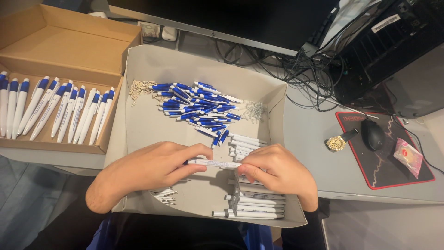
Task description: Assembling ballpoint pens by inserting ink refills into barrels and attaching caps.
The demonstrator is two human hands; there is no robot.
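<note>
My left hand (pixel 152 169) and my right hand (pixel 277 171) together hold one white pen barrel (pixel 213 163) horizontally, each gripping one end, over a shallow cardboard tray (pixel 152 120). Under my right hand lies a stack of white pen barrels (pixel 253 203). A heap of blue pen parts (pixel 196 106) fills the tray's far middle. Small white pieces (pixel 141 88) lie at the heap's left, clear small parts (pixel 253 110) at its right. Thin white refills (pixel 164 194) show below my left hand.
An open cardboard box (pixel 69 41) at the left holds a row of finished blue-and-white pens (pixel 55 109). A monitor, a dark computer case (pixel 388 41) and tangled cables stand behind. On the right a mouse (pixel 372 134), wristwatch (pixel 338 142) and pink packet (pixel 408 156) rest on a black mat.
</note>
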